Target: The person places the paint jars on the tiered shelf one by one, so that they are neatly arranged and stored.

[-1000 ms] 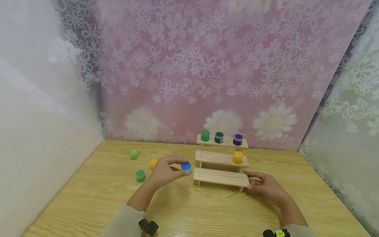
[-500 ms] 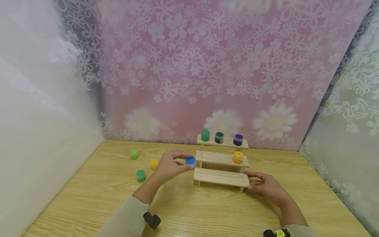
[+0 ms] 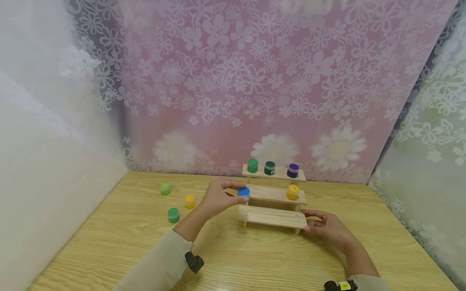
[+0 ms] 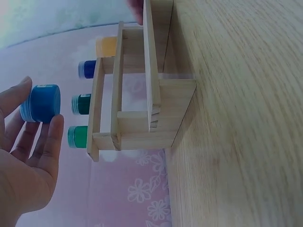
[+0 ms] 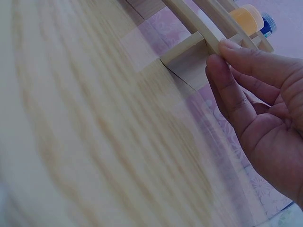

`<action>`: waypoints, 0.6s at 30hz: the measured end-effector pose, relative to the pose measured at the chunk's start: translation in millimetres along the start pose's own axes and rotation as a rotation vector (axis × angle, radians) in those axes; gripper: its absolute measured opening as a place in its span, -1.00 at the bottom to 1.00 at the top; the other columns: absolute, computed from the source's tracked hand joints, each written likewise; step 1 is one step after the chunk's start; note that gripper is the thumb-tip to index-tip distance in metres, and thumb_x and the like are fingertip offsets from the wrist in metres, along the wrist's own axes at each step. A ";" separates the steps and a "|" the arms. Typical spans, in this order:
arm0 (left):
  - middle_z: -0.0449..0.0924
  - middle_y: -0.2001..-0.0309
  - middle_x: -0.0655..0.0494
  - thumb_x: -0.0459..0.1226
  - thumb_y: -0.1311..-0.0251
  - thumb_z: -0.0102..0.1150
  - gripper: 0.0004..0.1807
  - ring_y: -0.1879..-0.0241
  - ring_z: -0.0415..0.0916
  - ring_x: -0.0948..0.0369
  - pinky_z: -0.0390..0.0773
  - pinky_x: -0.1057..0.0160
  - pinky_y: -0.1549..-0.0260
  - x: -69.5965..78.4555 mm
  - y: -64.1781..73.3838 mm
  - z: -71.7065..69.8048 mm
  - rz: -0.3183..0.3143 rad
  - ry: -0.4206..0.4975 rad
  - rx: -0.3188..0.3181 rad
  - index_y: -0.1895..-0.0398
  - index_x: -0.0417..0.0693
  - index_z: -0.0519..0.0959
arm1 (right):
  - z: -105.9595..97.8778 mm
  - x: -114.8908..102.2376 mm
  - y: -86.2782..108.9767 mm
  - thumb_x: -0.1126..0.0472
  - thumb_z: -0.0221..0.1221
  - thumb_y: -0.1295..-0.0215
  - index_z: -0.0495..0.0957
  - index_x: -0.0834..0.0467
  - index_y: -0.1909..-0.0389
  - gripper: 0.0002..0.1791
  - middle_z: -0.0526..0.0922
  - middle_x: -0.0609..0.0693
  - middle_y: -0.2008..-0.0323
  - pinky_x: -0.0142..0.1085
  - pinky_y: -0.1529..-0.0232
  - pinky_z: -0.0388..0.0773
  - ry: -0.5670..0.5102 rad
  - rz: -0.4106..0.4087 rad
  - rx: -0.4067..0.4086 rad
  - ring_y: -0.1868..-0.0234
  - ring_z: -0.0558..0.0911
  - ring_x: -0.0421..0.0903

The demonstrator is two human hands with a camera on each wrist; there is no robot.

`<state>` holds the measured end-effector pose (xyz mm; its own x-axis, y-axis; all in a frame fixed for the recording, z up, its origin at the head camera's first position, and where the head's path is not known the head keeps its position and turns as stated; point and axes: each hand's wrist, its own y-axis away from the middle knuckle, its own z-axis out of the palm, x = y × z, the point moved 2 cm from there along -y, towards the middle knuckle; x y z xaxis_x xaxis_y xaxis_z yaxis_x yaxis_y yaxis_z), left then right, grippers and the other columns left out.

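1. Lime jar [image 3: 165, 189], green jar [image 3: 173, 215], yellow jar [image 3: 190, 201]: on the table [image 3: 218, 258], left of the wooden stand [image 4: 144, 139].
2. Left hand [image 3: 218, 199] pinches the blue jar [image 4: 45, 103] in the air near the stand's left end.
3. Four more jars [image 3: 270, 168] occupy the stand's upper tiers.
4. Right hand [image 3: 329, 229] grips the stand's right end between thumb and fingertips.

Left fingers [image 4: 53, 142] pinch high, right fingers [image 5: 229, 90] pinch lower.

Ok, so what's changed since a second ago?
The left hand, still gripping the blue jar, has moved it rightward and up in the head view, where it now overlaps the left end of the middle shelf. The right hand stays at the right end of the bottom shelf; the other jars stayed put.
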<state>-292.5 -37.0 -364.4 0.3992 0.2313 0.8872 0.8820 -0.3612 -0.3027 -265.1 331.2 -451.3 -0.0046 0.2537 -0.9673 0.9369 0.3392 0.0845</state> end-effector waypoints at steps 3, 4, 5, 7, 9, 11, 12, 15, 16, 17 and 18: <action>0.59 -0.02 0.22 -0.10 -0.03 0.49 -0.57 -0.01 0.51 0.19 0.64 0.26 0.18 1.7 -3.7 3.2 0.008 -0.008 -0.006 0.01 -0.01 0.71 | -0.5 -0.1 0.1 0.23 0.29 -0.28 0.12 0.45 -0.41 -0.20 0.68 0.18 0.13 -0.30 0.08 0.61 0.000 -0.006 -0.001 0.09 0.68 -0.06; 0.60 -0.02 0.21 -0.11 -0.03 0.49 -0.58 0.00 0.52 0.19 0.64 0.26 0.17 2.0 -5.0 4.4 0.012 -0.007 -0.009 0.01 -0.02 0.71 | -0.5 -0.2 0.3 0.23 0.29 -0.29 0.13 0.45 -0.41 -0.20 0.68 0.18 0.12 -0.30 0.08 0.62 0.000 -0.008 -0.002 0.09 0.68 -0.06; 0.60 -0.01 0.20 -0.12 -0.04 0.48 -0.59 0.01 0.52 0.19 0.64 0.26 0.17 2.2 -6.4 5.6 0.014 -0.007 -0.013 0.02 -0.02 0.71 | -0.5 -0.2 0.5 0.23 0.29 -0.29 0.13 0.45 -0.41 -0.20 0.68 0.17 0.12 -0.29 0.07 0.62 -0.001 -0.009 -0.004 0.08 0.68 -0.06; 0.61 0.00 0.20 -0.14 -0.04 0.48 -0.61 0.02 0.53 0.20 0.64 0.26 0.18 2.3 -9.5 8.3 0.016 -0.010 -0.020 0.03 0.00 0.71 | -0.4 -0.2 0.8 0.24 0.29 -0.29 0.13 0.44 -0.41 -0.21 0.68 0.16 0.12 -0.29 0.07 0.62 -0.001 -0.008 -0.005 0.09 0.68 -0.06; 0.60 0.00 0.20 -0.15 -0.04 0.48 -0.63 0.04 0.52 0.22 0.64 0.27 0.19 2.4 -13.1 11.2 0.017 -0.020 -0.025 0.05 0.03 0.72 | -0.1 -0.5 0.9 0.24 0.29 -0.29 0.14 0.43 -0.41 -0.22 0.68 0.14 0.13 -0.30 0.07 0.61 -0.004 -0.006 -0.004 0.09 0.68 -0.06; 0.60 0.00 0.21 -0.16 -0.03 0.49 -0.65 0.06 0.52 0.24 0.64 0.29 0.20 2.6 -16.8 14.0 0.018 -0.037 -0.023 0.06 0.07 0.72 | 0.1 -1.1 1.0 0.25 0.29 -0.29 0.14 0.44 -0.41 -0.21 0.68 0.13 0.14 -0.31 0.08 0.61 -0.007 -0.007 -0.004 0.10 0.68 -0.07; 0.60 0.00 0.20 -0.16 -0.03 0.49 -0.65 0.06 0.52 0.24 0.64 0.29 0.21 3.1 -18.7 15.4 0.020 -0.045 -0.024 0.07 0.08 0.72 | 0.2 -1.5 1.0 0.25 0.29 -0.29 0.13 0.44 -0.40 -0.22 0.68 0.13 0.14 -0.31 0.08 0.61 -0.008 -0.011 -0.006 0.10 0.68 -0.07; 0.60 -0.01 0.16 -0.17 -0.03 0.49 -0.66 0.09 0.52 0.23 0.64 0.29 0.24 5.1 -23.7 19.9 0.032 -0.060 -0.027 0.07 0.06 0.73 | 0.5 -2.3 1.1 0.26 0.28 -0.29 0.13 0.46 -0.40 -0.23 0.68 0.12 0.15 -0.31 0.08 0.61 -0.014 -0.020 -0.012 0.11 0.68 -0.08; 0.60 0.00 0.15 -0.17 -0.03 0.49 -0.65 0.09 0.52 0.23 0.64 0.29 0.25 5.7 -25.4 21.3 0.036 -0.064 -0.029 0.06 0.03 0.73 | 0.5 -2.3 1.0 0.26 0.28 -0.30 0.13 0.46 -0.40 -0.23 0.69 0.12 0.16 -0.31 0.08 0.61 -0.016 -0.020 -0.014 0.11 0.68 -0.08; 0.60 0.00 0.14 -0.18 -0.04 0.49 -0.65 0.10 0.52 0.23 0.64 0.29 0.26 6.1 -27.1 22.9 0.038 -0.066 -0.033 0.06 0.01 0.73 | 0.4 -2.1 0.8 0.27 0.27 -0.30 0.13 0.46 -0.40 -0.23 0.69 0.12 0.16 -0.31 0.08 0.61 -0.015 -0.022 -0.016 0.11 0.68 -0.09; 0.60 0.00 0.13 -0.18 -0.04 0.49 -0.65 0.10 0.52 0.22 0.64 0.30 0.26 6.4 -28.8 24.4 0.042 -0.068 -0.035 0.06 0.01 0.73 | 0.1 -1.7 0.6 0.27 0.27 -0.30 0.14 0.46 -0.39 -0.24 0.68 0.12 0.16 -0.31 0.08 0.61 -0.017 -0.023 -0.017 0.11 0.67 -0.09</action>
<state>-309.2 -3.1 -358.5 0.4526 0.2755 0.8481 0.8553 -0.4030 -0.3256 -264.5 330.8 -449.7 -0.0205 0.2305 -0.9729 0.9305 0.3603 0.0658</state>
